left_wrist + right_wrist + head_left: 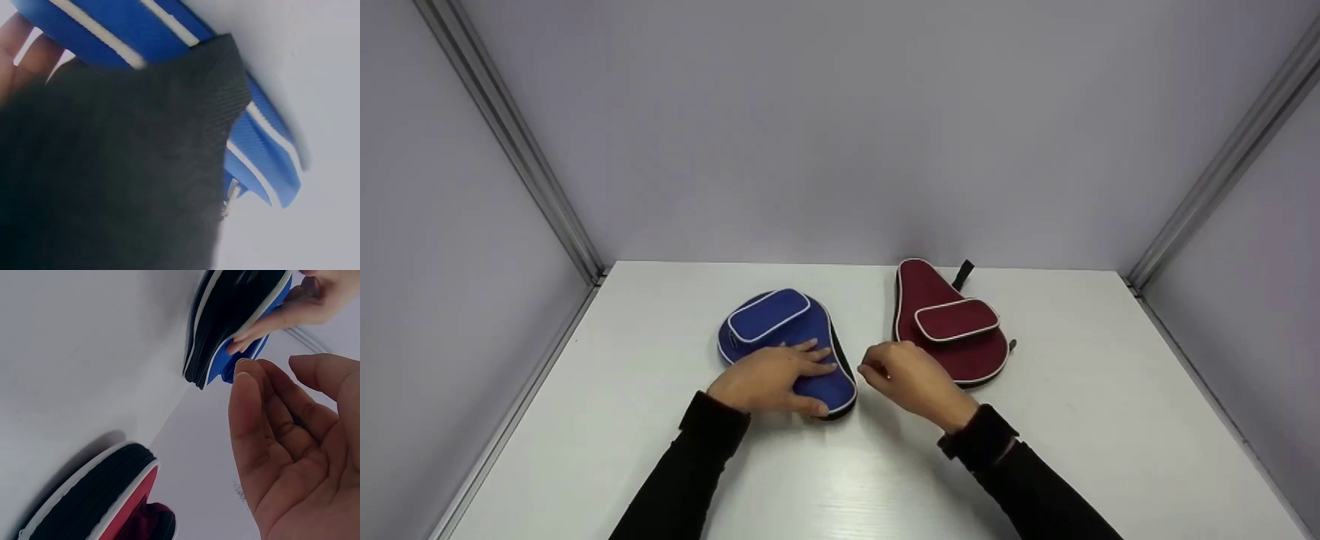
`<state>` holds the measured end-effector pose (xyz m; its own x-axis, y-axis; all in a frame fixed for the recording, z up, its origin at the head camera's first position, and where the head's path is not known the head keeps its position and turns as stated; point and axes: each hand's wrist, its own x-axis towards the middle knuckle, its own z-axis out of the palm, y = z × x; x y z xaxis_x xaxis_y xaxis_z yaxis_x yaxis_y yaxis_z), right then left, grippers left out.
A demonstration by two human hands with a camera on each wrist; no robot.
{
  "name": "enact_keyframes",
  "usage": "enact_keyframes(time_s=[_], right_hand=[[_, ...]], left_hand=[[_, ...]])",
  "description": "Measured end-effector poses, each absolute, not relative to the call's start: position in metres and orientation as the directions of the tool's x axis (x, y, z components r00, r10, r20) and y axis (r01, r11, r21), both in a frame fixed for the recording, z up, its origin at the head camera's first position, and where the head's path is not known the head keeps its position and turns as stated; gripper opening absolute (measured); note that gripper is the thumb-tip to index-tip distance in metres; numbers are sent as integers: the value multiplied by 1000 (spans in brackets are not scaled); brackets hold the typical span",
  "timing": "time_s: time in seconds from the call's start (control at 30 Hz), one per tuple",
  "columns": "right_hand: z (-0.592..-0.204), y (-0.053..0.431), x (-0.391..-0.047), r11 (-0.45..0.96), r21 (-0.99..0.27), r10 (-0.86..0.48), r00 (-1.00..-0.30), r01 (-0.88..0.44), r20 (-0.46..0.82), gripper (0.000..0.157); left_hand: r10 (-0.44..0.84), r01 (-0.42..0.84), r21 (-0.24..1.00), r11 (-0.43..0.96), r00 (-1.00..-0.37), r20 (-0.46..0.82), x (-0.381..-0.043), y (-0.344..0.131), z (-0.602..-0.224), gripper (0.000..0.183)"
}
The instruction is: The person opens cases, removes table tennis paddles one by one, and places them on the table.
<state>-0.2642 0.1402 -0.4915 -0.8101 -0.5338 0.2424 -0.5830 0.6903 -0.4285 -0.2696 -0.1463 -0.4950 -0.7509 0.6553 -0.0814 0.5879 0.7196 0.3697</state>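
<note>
A blue pear-shaped zip case [832, 388], like one for a table tennis bat, lies left of centre with white piping and a small front pocket. My left hand [769, 379] rests on it, fingers spread over the narrow end, thumb along the near edge. Just right of that case, my right hand [915, 379] hangs with loosely bent fingers; the right wrist view shows nothing between its fingertips and thumb [323, 374]. A matching dark red case [915, 289] lies behind it, narrow end toward the back wall. My sleeve [124, 163] hides much of the left wrist view.
Both cases lie on a white table [607, 360]. A grey-white back wall [840, 135] and two side walls enclose it, with metal rails in the corners. A black strap [963, 274] sticks out beside the red case.
</note>
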Motion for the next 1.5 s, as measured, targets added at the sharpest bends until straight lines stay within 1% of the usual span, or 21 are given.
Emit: enact_keyframes(time_s=[0.17, 0.3, 0.37, 0.47, 0.57, 0.63, 0.7, 0.8, 0.9, 1.0, 1.1, 1.2, 1.33, 1.5], right_hand=[[-496, 150, -264, 712, -384, -544, -807, -588, 228, 11], [-500, 157, -265, 715, -319, -596, -781, -622, 187, 10], [-501, 160, -266, 709, -298, -620, -766, -640, 171, 11], [-503, 161, -267, 700, -280, -638, -751, -657, 168, 13], [-504, 162, -268, 688, -269, -651, -737, -674, 180, 13], [-506, 162, -267, 680, -261, -660, -727, -685, 188, 14], [-507, 161, -268, 674, -252, -668, -719, -694, 192, 14], [-507, 161, -268, 671, -244, -674, -713, -700, 192, 14], [-507, 161, -268, 671, -232, -680, -709, -705, 189, 15], [-508, 161, -269, 671, -220, -684, -705, -708, 185, 15], [-508, 161, -269, 671, -215, -687, -704, -709, 179, 16], [-510, 159, -268, 666, -213, -695, -699, -715, 171, 16], [-512, 158, -266, 642, -194, -721, -671, -741, 173, 17], [-514, 157, -266, 620, -169, -741, -643, -766, 194, 18]], left_hand=[[680, 588, 431, 685, -729, -86, -271, -146, -494, 64], [680, 581, 451, 677, -729, -81, -270, -145, -491, 56], [666, 575, 442, 689, -742, -73, -269, -144, -488, 48], [626, 568, 388, 726, -780, -29, -265, -139, -483, 40], [554, 539, 303, 786, -831, 43, -257, -128, -481, 40], [481, 487, 239, 840, -872, 89, -250, -119, -481, 44], [388, 399, 196, 896, -917, 92, -243, -111, -482, 59], [259, 260, 150, 954, -966, 26, -236, -104, -485, 91], [200, 190, 134, 973, -978, -62, -237, -103, -487, 105], [208, 196, 128, 972, -974, -94, -239, -106, -487, 111], [257, 240, 154, 959, -960, -106, -242, -112, -486, 112], [318, 291, 198, 936, -940, -121, -245, -118, -485, 109], [385, 342, 260, 903, -913, -135, -249, -124, -485, 106], [439, 389, 302, 870, -891, -118, -253, -127, -486, 104]])
